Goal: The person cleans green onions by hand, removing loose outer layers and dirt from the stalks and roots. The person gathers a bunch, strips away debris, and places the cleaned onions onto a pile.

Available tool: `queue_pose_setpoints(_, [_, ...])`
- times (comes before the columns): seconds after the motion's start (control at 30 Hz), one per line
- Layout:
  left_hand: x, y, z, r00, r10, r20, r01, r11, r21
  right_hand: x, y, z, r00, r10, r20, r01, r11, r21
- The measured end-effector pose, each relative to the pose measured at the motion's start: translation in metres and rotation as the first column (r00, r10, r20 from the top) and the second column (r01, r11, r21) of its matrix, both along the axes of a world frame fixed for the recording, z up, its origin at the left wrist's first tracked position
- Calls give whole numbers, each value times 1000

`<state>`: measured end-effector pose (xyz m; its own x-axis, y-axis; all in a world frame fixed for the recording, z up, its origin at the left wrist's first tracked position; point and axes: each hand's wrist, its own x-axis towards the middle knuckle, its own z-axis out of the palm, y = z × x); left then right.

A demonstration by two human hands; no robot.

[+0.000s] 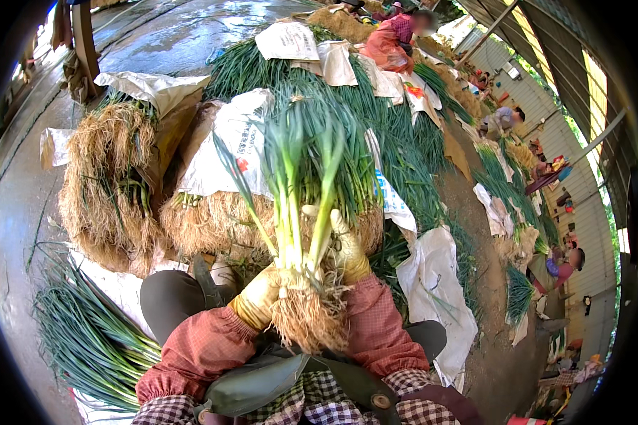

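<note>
A bunch of green onions [287,227] stands upright in front of me, its white stalks and green leaves up and its tangled tan roots [308,312] hanging over my lap. My left hand [257,297], in a yellowish work glove, is closed round the base of the stalks just above the roots. On the right side of the bunch, my gloved right hand [349,248] presses against the stalks with its fingers pointing up; one fingertip shows between the stalks. Part of its grip is hidden behind the leaves. Both forearms wear reddish checked sleeves.
Rooted onion bundles [113,177] are heaped ahead, some under white sacks [230,145]. A leafy pile [92,333] lies at my lower left. An empty-looking white sack [439,290] lies at my right. Several people, one in a red apron [390,46], sit among more onions farther off.
</note>
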<state>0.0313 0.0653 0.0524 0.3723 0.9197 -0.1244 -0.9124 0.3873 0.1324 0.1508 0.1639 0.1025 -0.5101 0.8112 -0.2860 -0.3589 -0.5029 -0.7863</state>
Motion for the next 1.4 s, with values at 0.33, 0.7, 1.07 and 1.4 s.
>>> queue_pose_setpoints(0.33, [4,39,-63,949,13,-314,-128,928,-350,23,-6,-187,939,116,323,-122,992,1])
queue_pose_setpoints(0.7, [12,35,-36,670,65,-739,-252,957,-144,67,-18,-69,646,-173,744,-348,801,488])
queue_pose_setpoints(1.07, [20,36,-47,544,77,-835,-251,965,-75,53,-57,-24,993,7,118,-71,832,551])
queue_pose_setpoints(1.4, [39,41,-56,344,-14,-939,-117,991,-57,28,18,-58,346,-376,859,-584,630,511])
